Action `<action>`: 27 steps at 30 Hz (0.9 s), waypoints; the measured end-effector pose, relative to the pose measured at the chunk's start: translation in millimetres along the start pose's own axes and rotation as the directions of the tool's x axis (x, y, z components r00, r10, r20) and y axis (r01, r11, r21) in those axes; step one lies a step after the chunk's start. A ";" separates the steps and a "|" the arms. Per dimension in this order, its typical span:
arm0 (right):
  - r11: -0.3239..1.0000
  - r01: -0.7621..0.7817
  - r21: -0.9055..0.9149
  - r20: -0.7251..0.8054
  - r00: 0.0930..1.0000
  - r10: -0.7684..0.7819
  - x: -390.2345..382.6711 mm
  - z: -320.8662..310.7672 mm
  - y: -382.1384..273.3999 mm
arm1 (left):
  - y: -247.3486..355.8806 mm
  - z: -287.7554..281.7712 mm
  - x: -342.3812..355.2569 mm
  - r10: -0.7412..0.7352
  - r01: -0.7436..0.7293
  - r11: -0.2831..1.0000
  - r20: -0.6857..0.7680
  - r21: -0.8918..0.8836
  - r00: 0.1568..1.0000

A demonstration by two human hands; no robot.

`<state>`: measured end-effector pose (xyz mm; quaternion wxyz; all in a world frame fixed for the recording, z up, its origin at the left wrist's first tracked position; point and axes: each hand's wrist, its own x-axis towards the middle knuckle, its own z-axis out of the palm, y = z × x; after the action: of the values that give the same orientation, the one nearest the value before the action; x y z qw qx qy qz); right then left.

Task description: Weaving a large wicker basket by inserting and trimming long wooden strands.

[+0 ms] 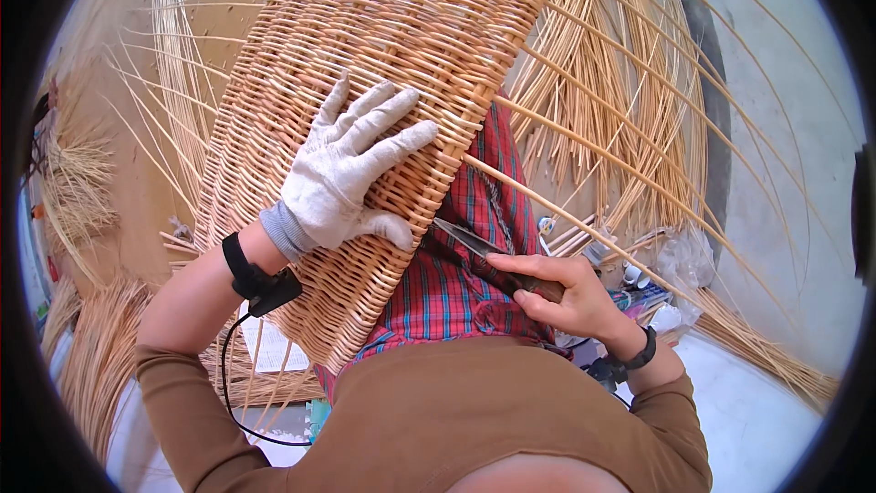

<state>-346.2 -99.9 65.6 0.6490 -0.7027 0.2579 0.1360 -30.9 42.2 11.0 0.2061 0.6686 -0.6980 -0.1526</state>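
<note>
Nearest, along the lower middle of the frame, is the person's brown long-sleeved top (438,393); above it, red-and-blue plaid cloth (424,297) covers the lap. A black strap with a small black box (272,290) sits on the left wrist, and a black band (644,349) on the right.

Right of centre, the bare right hand (570,297) grips a pointed grey metal knife with a dark brown handle (473,243), its tip just beside the right edge of the woven golden-brown wicker panel (411,9); whether they touch, I cannot tell. This panel slants from the lower middle to the top of the frame. The left hand (342,164), in a whitish knitted glove, lies on it at centre with fingers spread wide.

Long pale rods (570,207) stick out from the panel's right edge. Farther off, loose tan rod bundles (593,82) fan across the upper right, near a crumpled clear plastic bag (686,258) at middle right.
</note>
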 end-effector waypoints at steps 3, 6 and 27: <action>0.998 -0.059 0.005 0.046 0.997 0.059 2.2 -2.9 -2.6 | -0.4 0.4 0.2 -0.002 0.002 1.000 0.001 -0.003 1.000; 0.999 0.028 0.037 0.036 0.999 -0.029 7.8 -3.5 6.4 | -1.0 -0.1 0.8 0.000 0.000 1.000 0.001 -0.024 1.000; 0.965 -0.258 -0.035 0.251 0.933 0.259 35.6 -21.2 -43.5 | -7.3 6.9 -2.6 0.072 -0.071 0.996 0.011 -0.056 0.997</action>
<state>-296.2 -126.3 86.1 0.6526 -0.6400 0.2628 0.3090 -28.0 43.9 1.2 0.2254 0.6361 -0.7183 -0.1691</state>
